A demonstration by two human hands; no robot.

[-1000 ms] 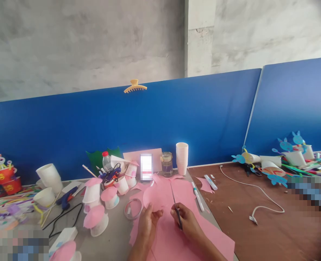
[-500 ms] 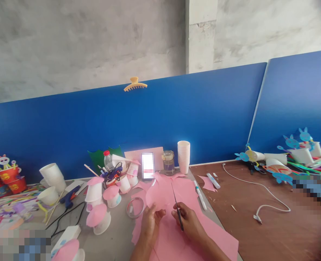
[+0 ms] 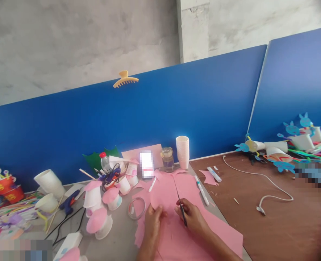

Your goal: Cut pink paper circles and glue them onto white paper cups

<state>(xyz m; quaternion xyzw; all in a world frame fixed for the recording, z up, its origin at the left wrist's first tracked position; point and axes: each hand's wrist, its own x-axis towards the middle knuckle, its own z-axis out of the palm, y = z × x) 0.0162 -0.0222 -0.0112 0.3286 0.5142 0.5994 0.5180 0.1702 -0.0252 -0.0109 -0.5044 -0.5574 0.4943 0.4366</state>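
My left hand (image 3: 154, 223) pinches a pink paper piece (image 3: 160, 195) with a rounded left edge between thumb and fingers. To its right, my right hand (image 3: 190, 215) is closed round dark-handled scissors (image 3: 182, 214), seen nearly edge-on. Their thin blades point away from me over the pink paper. I cannot tell whether the blades are apart. Beneath both hands spreads a larger pink paper sheet (image 3: 220, 239). A clear tape ring (image 3: 136, 208) lies left of my left hand. Beyond my right hand, a white marker (image 3: 202, 191) rests along the sheet's edge.
White cups with pink paper tops (image 3: 99, 221) stand at left, near a blue glue gun (image 3: 69, 203) and its cord. A lit phone (image 3: 146, 165), a glass jar (image 3: 167, 159) and stacked paper cups (image 3: 182, 152) stand at the back. A white cable (image 3: 266, 174) crosses the brown table.
The camera view has tilted and shifted slightly. The held pink paper lies lower and flatter, its round edge less raised. Both hands keep their hold.
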